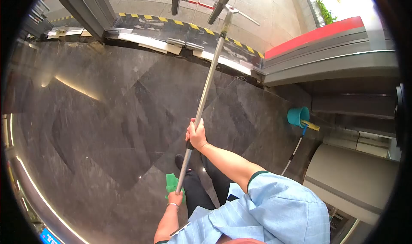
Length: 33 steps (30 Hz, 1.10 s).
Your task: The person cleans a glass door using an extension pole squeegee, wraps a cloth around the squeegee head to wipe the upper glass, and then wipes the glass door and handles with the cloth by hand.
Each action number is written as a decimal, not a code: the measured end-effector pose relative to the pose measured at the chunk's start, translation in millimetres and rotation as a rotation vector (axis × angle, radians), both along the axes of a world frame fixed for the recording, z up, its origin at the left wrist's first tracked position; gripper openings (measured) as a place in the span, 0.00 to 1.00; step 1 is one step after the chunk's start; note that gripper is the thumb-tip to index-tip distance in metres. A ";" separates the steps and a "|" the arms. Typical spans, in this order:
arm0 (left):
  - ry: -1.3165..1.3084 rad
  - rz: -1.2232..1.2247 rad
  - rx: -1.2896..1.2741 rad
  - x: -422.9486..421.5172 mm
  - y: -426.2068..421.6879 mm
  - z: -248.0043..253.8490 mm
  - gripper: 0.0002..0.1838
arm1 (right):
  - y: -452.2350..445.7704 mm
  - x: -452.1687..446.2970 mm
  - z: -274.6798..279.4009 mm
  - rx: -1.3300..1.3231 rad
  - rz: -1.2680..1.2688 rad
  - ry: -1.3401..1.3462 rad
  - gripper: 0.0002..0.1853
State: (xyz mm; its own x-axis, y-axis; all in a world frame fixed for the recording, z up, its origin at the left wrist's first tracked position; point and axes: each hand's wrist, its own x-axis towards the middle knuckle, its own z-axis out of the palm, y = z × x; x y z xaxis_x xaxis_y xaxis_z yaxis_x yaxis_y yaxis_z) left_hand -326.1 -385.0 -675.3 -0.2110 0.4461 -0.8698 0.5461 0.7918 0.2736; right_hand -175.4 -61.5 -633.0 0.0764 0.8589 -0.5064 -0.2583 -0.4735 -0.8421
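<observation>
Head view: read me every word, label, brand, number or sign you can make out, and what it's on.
No text can be read.
Blue panel, lower left edge: white marks, too blurred and cut off to read.
Long pole: no lettering visible.
Turquoise bucket: no lettering visible.
Yellow-and-black strip: stripes only.

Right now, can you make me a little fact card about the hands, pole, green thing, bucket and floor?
Right hand: wrapped around the pole, partway along
Left hand: grips the pole's near end
Green cloth-like thing: at the left hand
Bucket: blue-green, on the right
Yellow tool head: beside the bucket
Floor: dark, shiny
</observation>
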 end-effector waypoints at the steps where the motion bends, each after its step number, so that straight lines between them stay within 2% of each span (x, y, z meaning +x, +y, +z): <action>1: 0.022 -0.011 -0.014 1.3 -2.8 4.1 0.18 | -1.1 0.9 -3.2 -0.008 -0.001 0.005 0.09; 5: 0.010 0.017 -0.071 1.2 0.1 17.2 0.19 | -0.5 5.4 12.9 -0.012 0.018 0.028 0.08; 7: 0.021 -0.066 -0.030 2.2 3.6 40.9 0.19 | -3.1 9.6 25.1 -0.073 -0.022 0.050 0.08; 10: 0.044 -0.172 -0.110 -4.5 14.3 94.3 0.17 | -18.2 24.3 38.3 -0.106 -0.154 0.158 0.06; 11: 0.039 -0.267 -0.039 -10.6 7.6 91.3 0.17 | -25.5 28.8 54.0 -0.111 -0.205 0.213 0.05; 12: -0.031 -0.171 0.029 -16.1 11.7 98.4 0.17 | -37.3 34.5 64.6 -0.104 -0.221 0.252 0.06; 14: -0.122 -0.266 0.247 -16.3 43.3 114.7 0.20 | -68.7 35.9 98.9 -0.083 -0.248 0.254 0.06; 15: -0.185 -0.290 0.262 -10.7 68.7 133.2 0.22 | -87.4 39.2 98.0 -0.027 -0.174 0.176 0.07; 16: -0.245 -0.276 0.357 1.4 94.9 162.9 0.23 | -105.4 39.9 124.7 -0.037 -0.082 0.116 0.09; 17: -0.240 -0.333 0.463 10.9 112.0 171.3 0.24 | -120.5 41.1 130.9 -0.028 -0.012 0.161 0.07; 18: -0.220 -0.327 0.426 20.4 130.1 194.0 0.24 | -132.7 46.4 145.0 0.035 0.159 0.154 0.10; 19: -0.205 -0.320 0.387 23.6 142.4 216.9 0.24 | -139.3 50.6 189.8 -0.071 0.329 -0.058 0.10; 20: -0.194 -0.329 0.422 21.2 146.6 228.6 0.24 | -145.5 62.7 171.3 0.086 0.514 0.015 0.26; 21: -0.202 -0.390 0.469 18.6 149.3 238.9 0.24 | -147.5 73.0 185.3 0.122 0.510 0.013 0.26; 23: -0.199 -0.464 0.534 15.6 155.0 259.5 0.24 | -161.5 88.6 227.5 0.254 0.815 -0.113 0.37; 24: -0.277 -0.490 0.515 18.0 154.3 271.7 0.24 | -161.1 94.7 228.0 0.363 0.990 -0.321 0.45; 25: -0.352 -0.514 0.492 20.6 152.7 283.3 0.24 | -171.8 95.2 227.1 0.377 0.986 -0.324 0.45; 27: -0.409 -0.518 0.502 31.5 149.4 310.0 0.22 | -186.4 91.5 229.1 0.621 0.981 -0.377 0.39; 28: -0.477 -0.539 0.557 39.7 146.7 323.0 0.21 | -186.0 98.2 222.3 0.639 0.975 -0.383 0.39; 29: -0.544 -0.559 0.612 46.0 146.0 331.4 0.20 | -193.7 115.1 201.1 0.578 0.929 -0.298 0.37; 30: -0.591 -0.609 0.641 51.1 147.0 328.6 0.19 | -173.5 87.5 205.2 0.515 0.884 -0.212 0.35; 33: -0.581 -0.702 0.681 68.2 151.1 330.3 0.20 | -184.3 100.0 151.5 0.309 0.756 0.044 0.31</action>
